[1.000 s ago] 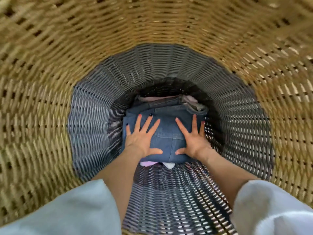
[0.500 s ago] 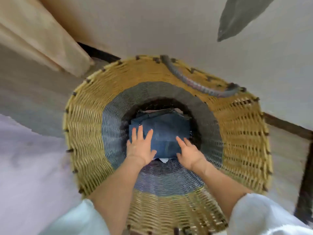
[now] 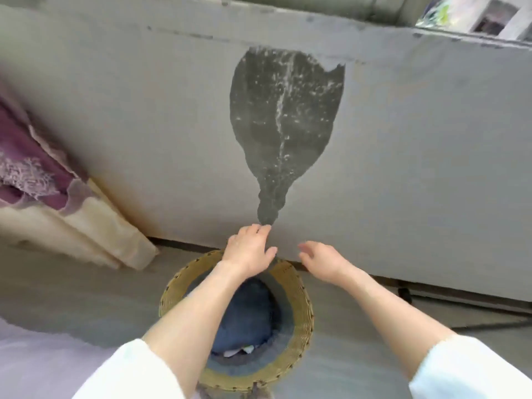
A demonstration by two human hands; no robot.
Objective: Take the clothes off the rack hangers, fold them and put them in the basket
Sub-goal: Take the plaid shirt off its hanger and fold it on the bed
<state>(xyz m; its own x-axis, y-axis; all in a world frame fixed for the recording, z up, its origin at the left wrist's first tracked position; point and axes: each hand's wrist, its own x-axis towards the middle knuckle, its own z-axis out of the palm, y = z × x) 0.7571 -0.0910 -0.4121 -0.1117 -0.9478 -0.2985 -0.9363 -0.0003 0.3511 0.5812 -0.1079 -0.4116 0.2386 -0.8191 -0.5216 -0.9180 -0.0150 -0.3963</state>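
Below, round woven basket (image 3: 302, 326) holds folded, seemingly denim clothes (image 3: 247, 315).

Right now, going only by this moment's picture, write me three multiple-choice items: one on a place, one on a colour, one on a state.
1. Where does the folded denim garment lie?
A. inside the wicker basket
B. on the floor beside the basket
C. draped over the left forearm

2. What colour are the person's sleeves?
A. black
B. white
C. red

3. What are the left hand and right hand doing?
A. both grip the denim
B. one holds a hanger
C. both are raised above the basket, holding nothing

Answers:
1 A, the blue fabric shows inside the basket's woven rim.
2 B, both cuffs at the bottom of the picture are white.
3 C, the fingers are loose and spread in front of the grey wall, with no cloth in them.
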